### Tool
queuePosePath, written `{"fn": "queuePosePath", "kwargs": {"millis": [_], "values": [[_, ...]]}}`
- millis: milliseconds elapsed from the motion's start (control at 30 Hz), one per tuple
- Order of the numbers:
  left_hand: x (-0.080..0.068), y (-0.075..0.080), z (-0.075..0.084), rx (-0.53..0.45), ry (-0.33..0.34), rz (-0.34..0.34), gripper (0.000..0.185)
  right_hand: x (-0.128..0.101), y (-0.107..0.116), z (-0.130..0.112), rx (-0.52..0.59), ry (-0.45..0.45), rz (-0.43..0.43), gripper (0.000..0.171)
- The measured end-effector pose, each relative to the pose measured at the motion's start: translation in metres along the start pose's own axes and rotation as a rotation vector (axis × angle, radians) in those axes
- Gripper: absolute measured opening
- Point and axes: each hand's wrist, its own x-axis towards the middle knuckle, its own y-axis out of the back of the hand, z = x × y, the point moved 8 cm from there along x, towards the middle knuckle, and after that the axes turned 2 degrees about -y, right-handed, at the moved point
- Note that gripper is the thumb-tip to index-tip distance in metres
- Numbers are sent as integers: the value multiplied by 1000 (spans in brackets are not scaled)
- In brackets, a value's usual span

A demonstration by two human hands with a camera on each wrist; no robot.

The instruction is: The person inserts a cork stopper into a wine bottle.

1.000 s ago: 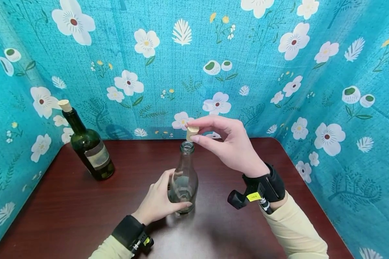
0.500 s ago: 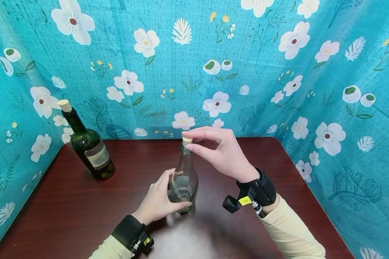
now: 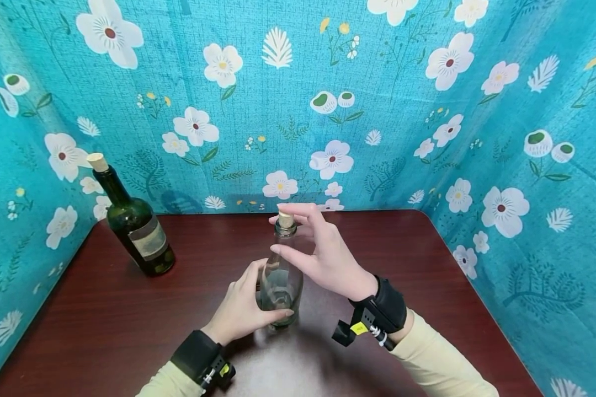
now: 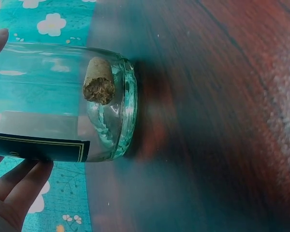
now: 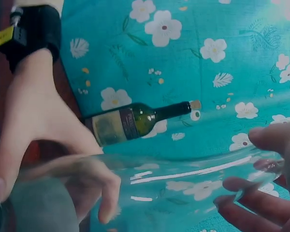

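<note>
A clear glass bottle (image 3: 282, 281) stands upright at mid-table. My left hand (image 3: 243, 306) grips its lower body, thumb in front and fingers on the far side. A cork (image 3: 286, 220) sits in the bottle's mouth, its upper part above the rim. My right hand (image 3: 323, 256) is at the neck: the index finger lies over the cork's top, the thumb is before the neck and other fingers reach behind it. In the left wrist view, another cork (image 4: 99, 82) shows through the glass near the base, apparently inside the bottle; the bottle's dark label (image 4: 38, 147) is there too.
A dark green wine bottle (image 3: 141, 237) with a pale label stands at the table's back left, its own cork (image 3: 97, 162) in its mouth. A blue flowered curtain (image 3: 248, 110) borders the reddish-brown table (image 3: 79, 325) at the back and sides.
My right hand brought the pinched cork left and down into the bottle's mouth. Its thumb then came off the cork and dropped to the neck, the index finger staying on top. The left hand kept still.
</note>
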Motion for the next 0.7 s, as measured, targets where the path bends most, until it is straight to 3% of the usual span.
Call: {"fn": "queuePosePath", "kwargs": {"millis": [500, 567, 700], "values": [[1, 2, 1, 13, -12, 12, 99, 4, 2, -2, 16, 28, 32, 59], [1, 2, 1, 12, -13, 11, 100, 3, 1, 0, 17, 15, 29, 63], [0, 0, 1, 8, -22, 7, 100, -6, -4, 11, 53, -44, 4, 86]]}}
